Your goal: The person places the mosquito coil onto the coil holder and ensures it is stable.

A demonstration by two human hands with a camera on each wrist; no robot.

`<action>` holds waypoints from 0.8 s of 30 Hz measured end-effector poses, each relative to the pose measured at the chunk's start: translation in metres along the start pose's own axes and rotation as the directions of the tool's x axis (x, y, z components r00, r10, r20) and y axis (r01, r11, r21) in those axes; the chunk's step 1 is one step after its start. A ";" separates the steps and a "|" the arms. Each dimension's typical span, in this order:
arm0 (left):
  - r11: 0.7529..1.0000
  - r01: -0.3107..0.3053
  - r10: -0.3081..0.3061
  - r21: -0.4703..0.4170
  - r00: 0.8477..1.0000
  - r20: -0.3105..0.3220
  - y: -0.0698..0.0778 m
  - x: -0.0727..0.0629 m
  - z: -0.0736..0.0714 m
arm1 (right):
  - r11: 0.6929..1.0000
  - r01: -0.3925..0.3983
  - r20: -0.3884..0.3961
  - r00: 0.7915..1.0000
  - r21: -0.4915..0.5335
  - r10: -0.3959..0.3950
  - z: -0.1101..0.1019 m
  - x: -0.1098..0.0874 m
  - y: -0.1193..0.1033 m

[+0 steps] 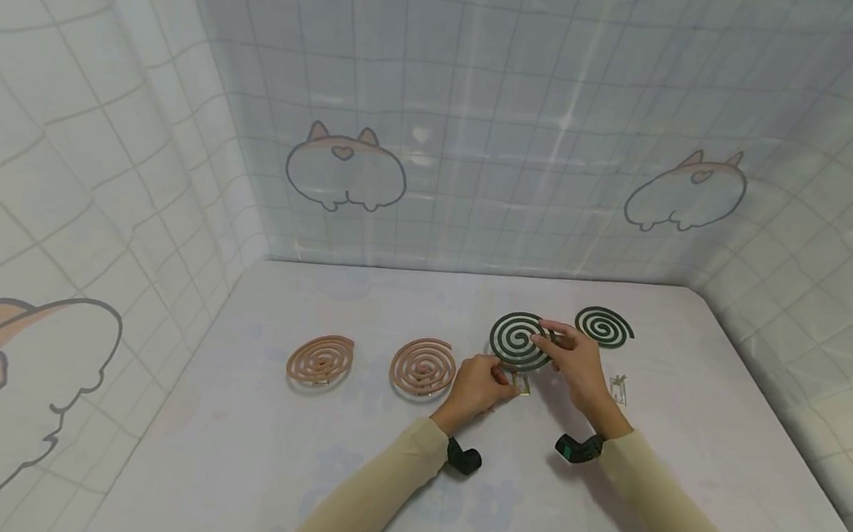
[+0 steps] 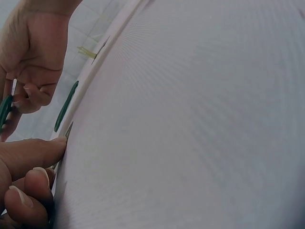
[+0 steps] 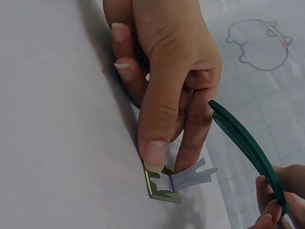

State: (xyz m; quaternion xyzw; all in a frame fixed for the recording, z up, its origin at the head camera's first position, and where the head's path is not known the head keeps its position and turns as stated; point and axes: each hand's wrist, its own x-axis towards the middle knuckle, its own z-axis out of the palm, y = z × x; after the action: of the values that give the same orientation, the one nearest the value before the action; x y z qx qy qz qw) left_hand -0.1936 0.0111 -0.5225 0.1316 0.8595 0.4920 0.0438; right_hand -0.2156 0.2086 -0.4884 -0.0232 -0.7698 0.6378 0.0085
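Patterned curtains (image 1: 486, 79) walling in the table (image 1: 231, 451) suggest a booth.

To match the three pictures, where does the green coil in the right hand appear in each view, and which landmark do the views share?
Head: the green coil is below and right of centre, in the right hand.
Left wrist: at the left edge, partly cut off.
Right wrist: at lower right, nearly edge-on.
Shared landmark: the left hand.
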 end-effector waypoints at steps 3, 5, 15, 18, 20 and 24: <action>1.000 0.003 -0.003 -0.002 1.000 -0.001 0.000 0.000 -0.001 | 1.000 0.018 0.008 1.000 -0.002 -0.018 -0.002 -0.003 0.001; 1.000 0.003 -0.003 -0.004 1.000 -0.005 0.001 -0.001 -0.001 | 0.999 0.032 0.020 0.999 0.004 -0.032 -0.003 -0.004 0.001; 1.000 0.019 -0.019 -0.021 1.000 -0.001 -0.001 0.000 -0.001 | 0.998 0.054 0.124 0.991 -0.041 -0.049 -0.010 -0.005 0.002; 0.999 0.017 -0.016 -0.032 1.000 0.004 -0.001 0.000 -0.001 | 0.998 0.045 0.129 0.991 -0.049 -0.039 -0.012 -0.005 0.003; 0.999 0.011 -0.011 -0.037 1.000 0.008 -0.001 -0.001 0.000 | 0.998 0.038 0.128 0.991 -0.047 -0.032 -0.013 -0.006 0.003; 0.999 -0.002 0.003 -0.039 1.000 0.011 -0.003 0.000 0.001 | 0.999 0.028 0.128 0.992 -0.035 -0.023 -0.015 -0.007 0.006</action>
State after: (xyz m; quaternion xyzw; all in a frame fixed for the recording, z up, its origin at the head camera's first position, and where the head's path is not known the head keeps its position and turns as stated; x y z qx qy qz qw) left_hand -0.1940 0.0102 -0.5251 0.1346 0.8493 0.5080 0.0504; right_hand -0.2079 0.2239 -0.4911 0.0271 -0.7804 0.6238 -0.0330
